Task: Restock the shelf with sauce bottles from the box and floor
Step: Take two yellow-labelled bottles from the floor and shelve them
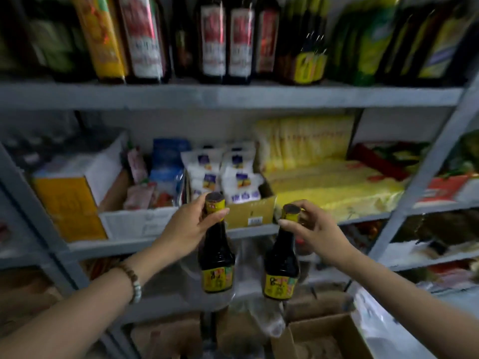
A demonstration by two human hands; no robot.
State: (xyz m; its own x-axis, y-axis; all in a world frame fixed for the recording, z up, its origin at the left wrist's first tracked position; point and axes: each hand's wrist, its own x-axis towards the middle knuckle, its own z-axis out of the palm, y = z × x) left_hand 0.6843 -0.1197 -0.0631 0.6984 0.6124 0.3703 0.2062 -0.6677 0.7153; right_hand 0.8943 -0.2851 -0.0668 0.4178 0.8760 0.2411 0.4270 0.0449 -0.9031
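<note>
Just below the centre of the frame, two dark sauce bottles hang side by side in the air, each held by its neck. The left hand [190, 225] comes in from the lower left and curls around the yellow-banded neck of the first sauce bottle [217, 260], thumb on the near side and fingers wrapped behind, just under the dark cap. The bottle's body and yellow label hang below the hand, nearly upright. The right hand [315, 230] reaches in from the lower right and pinches the neck of the second sauce bottle [281, 268] between thumb and fingertips, right below its cap. This bottle also hangs beneath the grip, its base tilted slightly toward the left. The two bottles are near each other but apart. A beaded bracelet [134, 285] sits on the left wrist. Behind the hands stands a grey metal shelf [233, 95]. Tall bottles [225, 40] line its top board across the upper frame, while white packets [223, 174] and yellow packets [324, 177] fill the middle level. An open cardboard box [329, 330] lies in the lower right of the frame, below the second bottle.
</note>
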